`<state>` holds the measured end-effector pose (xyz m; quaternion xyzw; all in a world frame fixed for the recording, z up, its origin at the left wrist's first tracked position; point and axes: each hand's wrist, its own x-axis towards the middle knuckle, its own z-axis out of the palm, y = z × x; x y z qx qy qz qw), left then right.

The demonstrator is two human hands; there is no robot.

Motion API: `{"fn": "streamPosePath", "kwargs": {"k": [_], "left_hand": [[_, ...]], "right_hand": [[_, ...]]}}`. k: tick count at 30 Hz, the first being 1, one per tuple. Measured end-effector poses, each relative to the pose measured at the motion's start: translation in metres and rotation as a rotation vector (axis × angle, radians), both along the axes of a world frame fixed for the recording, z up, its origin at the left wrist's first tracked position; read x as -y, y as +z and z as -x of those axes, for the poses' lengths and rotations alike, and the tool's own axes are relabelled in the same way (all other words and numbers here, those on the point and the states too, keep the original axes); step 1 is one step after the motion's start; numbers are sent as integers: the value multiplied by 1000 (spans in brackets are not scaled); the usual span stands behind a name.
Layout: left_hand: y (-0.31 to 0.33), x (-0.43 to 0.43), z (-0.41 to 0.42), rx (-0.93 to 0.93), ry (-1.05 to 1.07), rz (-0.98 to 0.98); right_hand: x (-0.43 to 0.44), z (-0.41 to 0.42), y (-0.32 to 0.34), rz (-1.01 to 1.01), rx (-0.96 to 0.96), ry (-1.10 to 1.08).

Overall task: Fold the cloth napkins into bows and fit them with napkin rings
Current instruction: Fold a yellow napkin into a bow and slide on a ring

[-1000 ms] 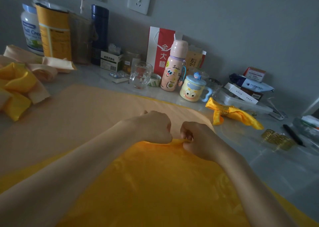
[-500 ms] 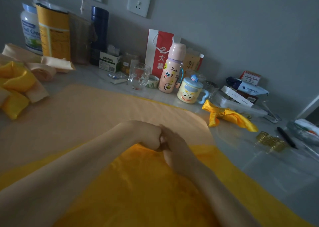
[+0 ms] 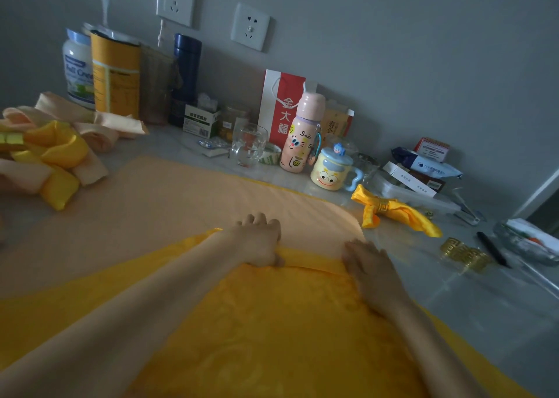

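A pink cartoon bottle (image 3: 298,134) stands upright on the bench (image 3: 453,291). Just left of it is a clear glass (image 3: 248,145), just right a yellow-faced mug (image 3: 331,173), behind it a red and white paper bag (image 3: 279,101). Farther left stand a dark blue flask (image 3: 186,76) and a yellow canister (image 3: 115,73). Far right lies a black pen (image 3: 491,248).

Both forearms reach forward over the yellow napkin (image 3: 272,322). Left hand (image 3: 260,241), palm down, presses at the napkin's far folded edge, fingers loosely extended beyond it. Right hand (image 3: 367,264) lies flat on the same edge, further right, apart from the left.
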<state>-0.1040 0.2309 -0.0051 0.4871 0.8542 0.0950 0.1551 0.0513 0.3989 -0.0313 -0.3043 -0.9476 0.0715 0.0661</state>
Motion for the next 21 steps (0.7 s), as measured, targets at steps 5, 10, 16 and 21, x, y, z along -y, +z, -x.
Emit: {"fn": "streamPosePath", "kwargs": {"k": [5, 10, 16, 21], "left_hand": [[-1, 8, 2, -59, -13, -91], [-8, 11, 2, -31, -26, -260], [-3, 12, -7, -176, -105, -286], [5, 17, -9, -194, -144, -380]], "right_hand": [[28, 4, 19, 153, -179, 196], [29, 0, 21, 85, -139, 201], [30, -4, 24, -15, -225, 228], [41, -6, 28, -114, -172, 262]]}}
